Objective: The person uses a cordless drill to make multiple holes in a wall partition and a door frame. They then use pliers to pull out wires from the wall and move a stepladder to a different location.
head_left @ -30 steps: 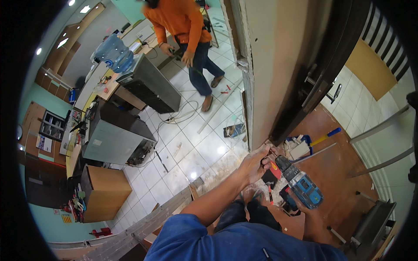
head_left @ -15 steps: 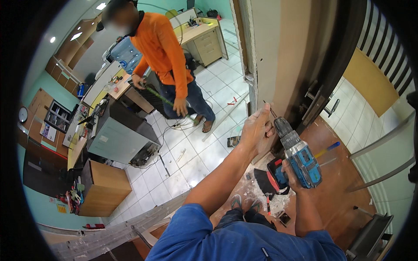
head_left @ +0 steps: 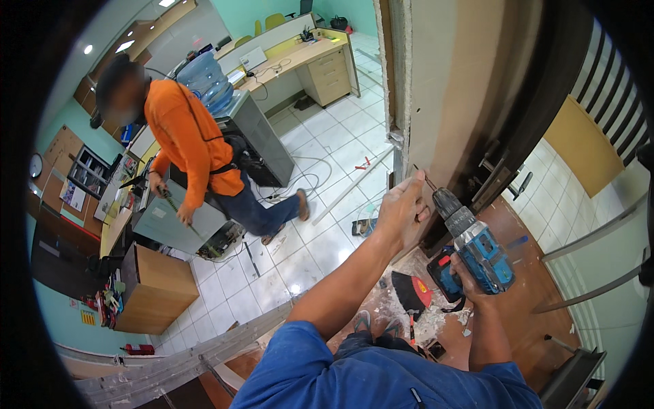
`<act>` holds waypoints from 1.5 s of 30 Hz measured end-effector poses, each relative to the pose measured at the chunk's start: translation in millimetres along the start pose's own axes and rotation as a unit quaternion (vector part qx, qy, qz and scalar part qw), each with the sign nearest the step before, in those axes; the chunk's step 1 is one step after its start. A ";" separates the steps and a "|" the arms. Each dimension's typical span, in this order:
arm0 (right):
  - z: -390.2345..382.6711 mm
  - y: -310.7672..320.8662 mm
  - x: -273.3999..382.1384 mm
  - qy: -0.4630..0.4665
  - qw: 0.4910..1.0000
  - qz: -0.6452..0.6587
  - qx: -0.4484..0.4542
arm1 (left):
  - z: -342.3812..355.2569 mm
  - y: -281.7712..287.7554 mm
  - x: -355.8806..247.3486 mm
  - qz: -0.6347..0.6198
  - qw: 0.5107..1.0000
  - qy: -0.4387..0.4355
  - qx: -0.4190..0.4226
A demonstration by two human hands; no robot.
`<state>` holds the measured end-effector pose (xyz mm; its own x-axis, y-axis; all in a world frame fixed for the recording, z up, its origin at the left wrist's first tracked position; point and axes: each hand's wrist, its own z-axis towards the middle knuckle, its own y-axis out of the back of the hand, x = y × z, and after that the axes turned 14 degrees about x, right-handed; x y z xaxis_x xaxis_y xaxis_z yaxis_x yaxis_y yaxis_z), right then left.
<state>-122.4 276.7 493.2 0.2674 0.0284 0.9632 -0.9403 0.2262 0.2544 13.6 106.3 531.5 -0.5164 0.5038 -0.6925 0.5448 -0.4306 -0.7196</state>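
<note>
In my right hand (head_left: pixel 467 278) is a blue and black cordless drill (head_left: pixel 480 249), held by its grip and pointing up and left. A battery pack (head_left: pixel 443 276) with a red part sits at its base. From the chuck, a slim bit (head_left: pixel 430 182) reaches toward the fingertips of my left hand (head_left: pixel 403 202). That hand is closed in a pinch beside the pale wall panel (head_left: pixel 436 116). A thin dark screw-like piece (head_left: pixel 416 167) pokes out past its fingers; most of it is hidden. Whether the bit touches it, I cannot tell.
A person in orange (head_left: pixel 184 136) walks at the left with a green coiled hose (head_left: pixel 168 198). By my feet are a black and red bag (head_left: pixel 411 293), a small hammer-like tool (head_left: pixel 411 326) and white debris. A dark door frame (head_left: pixel 507 136) stands right. Cables cross the tiled floor.
The person in orange has stepped to the left, uncovering the water dispenser and desk behind. My hands and the drill have barely moved, while the view has shifted slightly.
</note>
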 end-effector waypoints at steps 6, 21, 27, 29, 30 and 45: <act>10.7 26.9 -5.9 0.048 0.985 -0.166 0.029 | -4.8 28.5 -33.2 0.559 0.801 -0.168 -0.129; 38.6 47.1 -18.1 0.071 0.986 -0.065 0.134 | 26.1 24.7 -87.0 0.696 0.705 -0.136 0.001; 50.2 52.0 -13.0 0.128 0.970 -0.144 0.147 | 27.9 28.1 -90.5 0.746 0.656 -0.112 0.000; 52.4 52.7 -10.9 0.107 0.979 -0.084 0.151 | 27.8 26.8 -90.8 0.745 0.653 -0.133 0.009; 53.0 53.1 -9.7 0.095 0.982 -0.055 0.153 | 27.7 26.0 -90.7 0.750 0.648 -0.135 0.008; 63.0 53.9 0.0 0.150 0.962 -0.148 0.174 | 30.1 27.8 -85.8 0.726 0.656 -0.205 0.023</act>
<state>-186.4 227.6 512.4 0.5337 0.3049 0.7888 -0.8133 -0.0706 0.5776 53.2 28.6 569.3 0.3853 -0.7031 -0.5977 0.6433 -0.2597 0.7202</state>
